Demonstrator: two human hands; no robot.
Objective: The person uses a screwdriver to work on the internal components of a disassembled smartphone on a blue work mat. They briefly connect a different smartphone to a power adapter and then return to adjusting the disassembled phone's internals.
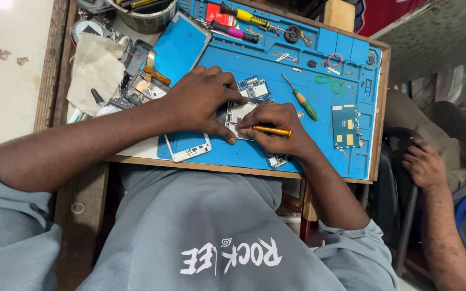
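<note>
My left hand (pixel 203 99) presses down on a small silver phone frame (pixel 239 114) lying on the blue work mat (pixel 276 70). My right hand (pixel 276 126) grips a yellow-handled screwdriver (pixel 272 130), its tip pointing left onto the frame. A blue circuit board (pixel 255 88) lies just beyond the frame, near my left fingertips. A white phone front panel (pixel 190 150) sits at the mat's near edge below my left hand.
A green screwdriver (pixel 303 101), another blue circuit board (pixel 346 125), rubber bands (pixel 330 82), more screwdrivers (pixel 241 24) and a blue screen panel (pixel 179 46) lie on the mat. A cloth (pixel 95 70) and phone parts sit left. Another person's hand (pixel 423 164) rests at right.
</note>
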